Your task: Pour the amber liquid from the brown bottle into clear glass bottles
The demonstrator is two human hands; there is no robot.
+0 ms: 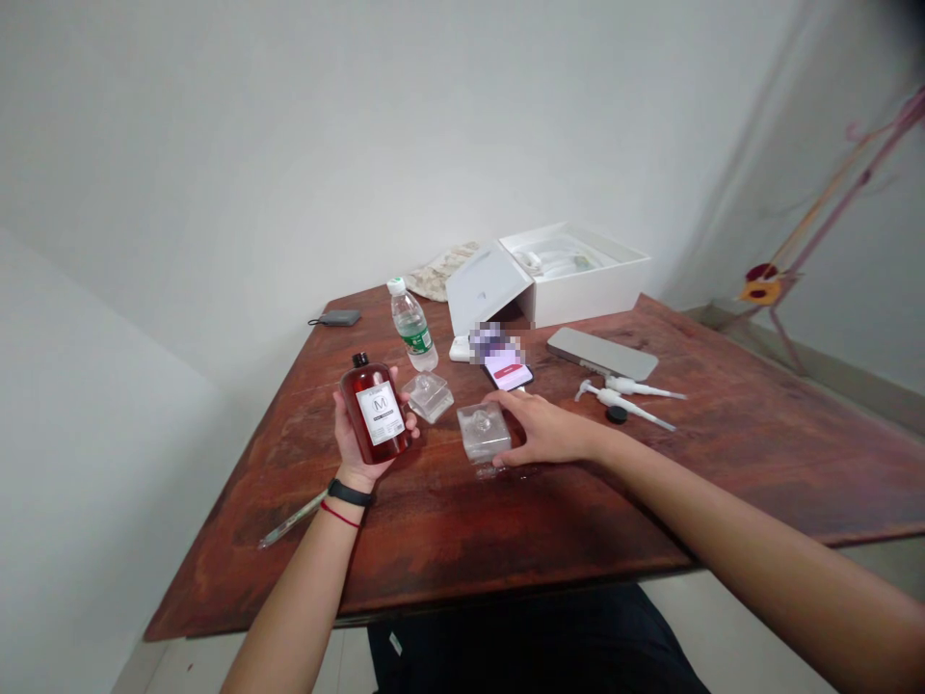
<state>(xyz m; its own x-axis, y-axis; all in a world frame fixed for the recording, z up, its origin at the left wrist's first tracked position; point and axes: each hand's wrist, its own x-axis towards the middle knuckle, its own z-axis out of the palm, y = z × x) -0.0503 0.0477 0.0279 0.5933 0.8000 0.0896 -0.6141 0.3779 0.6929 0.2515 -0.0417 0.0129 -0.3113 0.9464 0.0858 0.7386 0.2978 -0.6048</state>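
Note:
A reddish-brown bottle (375, 413) with a black cap and a white label marked "M" is in my left hand (350, 445). It leans slightly left, and my fingers wrap round its back and right side. My right hand (547, 428) has its thumb and fingers round the right side of a clear, square, block-like holder (483, 433), which sits on the table. Between the bottle and that holder lies a second clear holder (429, 396) of similar shape. Two white pump heads (636, 409) with long tubes and a small black cap (617, 414) lie right of my right hand.
On the wooden table (434, 540) stands a water bottle (412, 328) with a green label. Behind are a phone (507, 372), an open white box (585, 294), a grey flat case (603, 354), a cloth (437, 275) and a small grey device (338, 317). A wrapped thin stick (291, 520) lies front left.

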